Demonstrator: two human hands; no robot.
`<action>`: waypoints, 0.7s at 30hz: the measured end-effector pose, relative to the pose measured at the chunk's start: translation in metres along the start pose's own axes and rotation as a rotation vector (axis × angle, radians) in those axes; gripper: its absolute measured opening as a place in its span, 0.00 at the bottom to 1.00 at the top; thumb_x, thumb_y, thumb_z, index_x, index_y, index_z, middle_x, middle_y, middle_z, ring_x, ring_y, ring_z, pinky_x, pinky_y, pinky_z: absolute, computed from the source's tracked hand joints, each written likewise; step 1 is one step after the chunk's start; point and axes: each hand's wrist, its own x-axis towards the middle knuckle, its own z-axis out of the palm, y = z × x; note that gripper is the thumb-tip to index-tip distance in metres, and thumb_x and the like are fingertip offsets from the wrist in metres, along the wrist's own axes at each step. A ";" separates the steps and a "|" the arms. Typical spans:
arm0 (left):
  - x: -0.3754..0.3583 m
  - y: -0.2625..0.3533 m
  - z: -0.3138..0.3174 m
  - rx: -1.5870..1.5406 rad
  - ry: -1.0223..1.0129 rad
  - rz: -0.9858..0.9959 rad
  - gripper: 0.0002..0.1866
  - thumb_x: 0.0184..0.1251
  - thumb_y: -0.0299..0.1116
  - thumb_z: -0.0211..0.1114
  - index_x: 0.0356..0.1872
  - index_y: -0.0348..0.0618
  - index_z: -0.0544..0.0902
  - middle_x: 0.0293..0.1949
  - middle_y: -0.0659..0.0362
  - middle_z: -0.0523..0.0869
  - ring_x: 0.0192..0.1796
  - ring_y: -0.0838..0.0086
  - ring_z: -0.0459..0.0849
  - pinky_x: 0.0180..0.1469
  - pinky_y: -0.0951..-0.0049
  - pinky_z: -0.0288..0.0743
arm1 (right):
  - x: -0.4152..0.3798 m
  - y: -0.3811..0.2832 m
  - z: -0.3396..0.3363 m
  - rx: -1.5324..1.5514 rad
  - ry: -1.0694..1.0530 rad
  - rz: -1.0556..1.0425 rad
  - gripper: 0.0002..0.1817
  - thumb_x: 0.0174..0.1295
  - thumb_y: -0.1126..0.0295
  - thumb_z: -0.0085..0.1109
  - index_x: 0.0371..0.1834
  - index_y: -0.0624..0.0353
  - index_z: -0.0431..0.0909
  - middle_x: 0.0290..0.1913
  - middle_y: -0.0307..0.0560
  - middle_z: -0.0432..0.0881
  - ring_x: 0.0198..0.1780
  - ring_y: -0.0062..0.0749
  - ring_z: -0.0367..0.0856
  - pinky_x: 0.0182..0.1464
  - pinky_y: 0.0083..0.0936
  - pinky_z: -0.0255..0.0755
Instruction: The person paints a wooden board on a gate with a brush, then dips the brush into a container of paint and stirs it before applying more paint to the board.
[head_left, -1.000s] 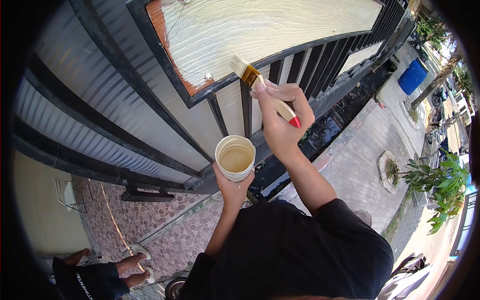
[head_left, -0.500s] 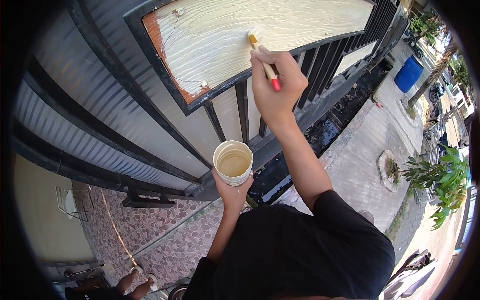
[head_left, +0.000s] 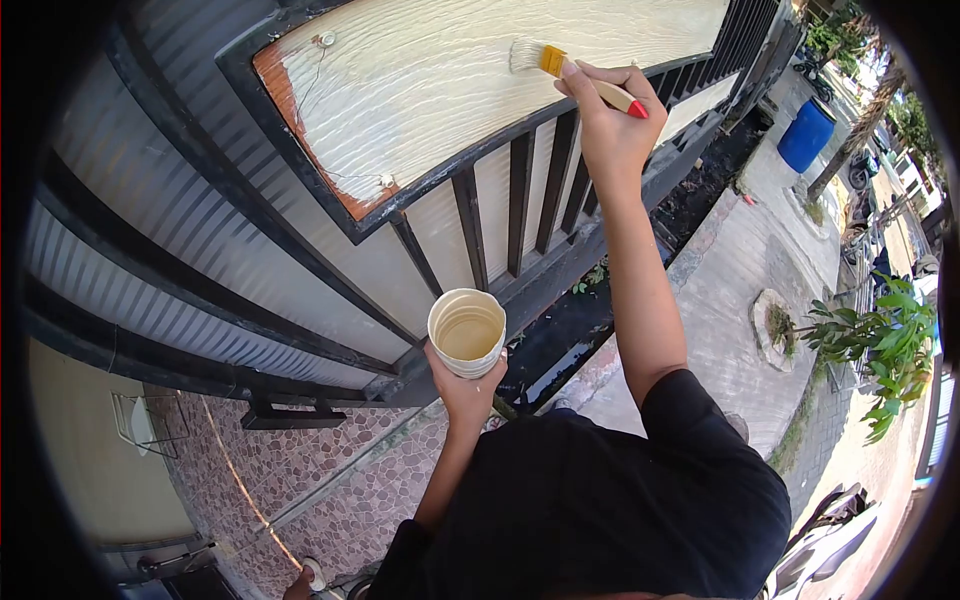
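My right hand (head_left: pixel 618 115) is closed round the handle of a paintbrush (head_left: pixel 553 60) with a red-tipped wooden handle. Its bristles touch the cream-painted face of a wood-grained board (head_left: pixel 430 90) set in a black frame. Reddish-brown shows along the board's left edge. Lower down, my left hand (head_left: pixel 466 388) grips a whitish cup (head_left: pixel 467 330) from below and around its side. Pale liquid lies inside the upright cup, which is apart from the board.
Black fence bars (head_left: pixel 468 225) run below and left of the board. A dark, wet ditch (head_left: pixel 550 350) lies beneath the fence. Beyond are a blue barrel (head_left: pixel 806 137) and a leafy plant (head_left: pixel 880 340). Another person's foot (head_left: pixel 315 573) shows at the lower left.
My right hand and the brush have moved right along the board, and the brush now lies flatter. My left hand still holds the cup. The other person has largely left the view.
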 end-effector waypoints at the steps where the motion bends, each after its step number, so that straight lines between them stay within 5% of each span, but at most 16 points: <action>1: -0.002 -0.002 -0.002 0.005 0.014 -0.005 0.46 0.55 0.30 0.89 0.72 0.37 0.69 0.62 0.48 0.86 0.66 0.60 0.87 0.70 0.58 0.78 | 0.009 0.004 -0.009 -0.040 0.052 -0.032 0.08 0.71 0.76 0.78 0.40 0.72 0.88 0.40 0.55 0.95 0.44 0.32 0.98 0.47 0.22 0.88; 7: -0.002 -0.002 -0.006 0.031 0.019 0.001 0.45 0.55 0.29 0.89 0.72 0.37 0.69 0.62 0.48 0.86 0.66 0.60 0.87 0.71 0.57 0.78 | -0.009 0.000 0.016 -0.174 0.092 -0.211 0.05 0.67 0.81 0.76 0.37 0.69 0.87 0.37 0.53 0.93 0.39 0.31 0.96 0.41 0.24 0.85; 9: -0.001 0.003 -0.004 0.020 0.017 -0.007 0.45 0.55 0.29 0.89 0.71 0.37 0.69 0.62 0.48 0.86 0.66 0.60 0.87 0.71 0.57 0.78 | -0.042 -0.024 0.045 -0.288 0.026 -0.412 0.07 0.61 0.84 0.76 0.35 0.65 0.85 0.33 0.53 0.87 0.33 0.38 0.93 0.37 0.28 0.83; 11: -0.002 0.003 0.000 0.005 0.009 -0.022 0.45 0.55 0.29 0.89 0.71 0.37 0.69 0.62 0.48 0.86 0.66 0.60 0.87 0.71 0.57 0.78 | -0.063 -0.045 0.061 -0.113 -0.065 -0.360 0.08 0.59 0.84 0.78 0.35 0.65 0.86 0.35 0.53 0.89 0.36 0.42 0.94 0.39 0.28 0.84; 14: 0.001 0.001 0.005 -0.040 -0.018 -0.033 0.44 0.55 0.29 0.89 0.70 0.37 0.70 0.62 0.48 0.86 0.66 0.60 0.87 0.71 0.57 0.78 | -0.073 -0.064 0.050 0.075 -0.305 -0.236 0.05 0.68 0.80 0.78 0.39 0.67 0.89 0.40 0.54 0.95 0.43 0.32 0.98 0.47 0.25 0.90; 18: -0.001 0.002 0.007 -0.003 -0.030 -0.011 0.44 0.55 0.29 0.89 0.70 0.38 0.70 0.62 0.48 0.86 0.65 0.61 0.88 0.70 0.58 0.79 | -0.044 -0.053 0.033 0.134 -0.231 0.035 0.07 0.67 0.77 0.79 0.36 0.66 0.88 0.38 0.50 0.96 0.41 0.26 0.96 0.45 0.22 0.85; 21: -0.002 0.001 0.002 -0.009 -0.022 0.008 0.44 0.56 0.29 0.89 0.70 0.38 0.70 0.62 0.49 0.86 0.65 0.61 0.88 0.70 0.58 0.79 | -0.008 -0.009 -0.001 -0.021 -0.023 -0.017 0.08 0.71 0.75 0.77 0.38 0.69 0.87 0.36 0.53 0.95 0.42 0.31 0.98 0.44 0.22 0.86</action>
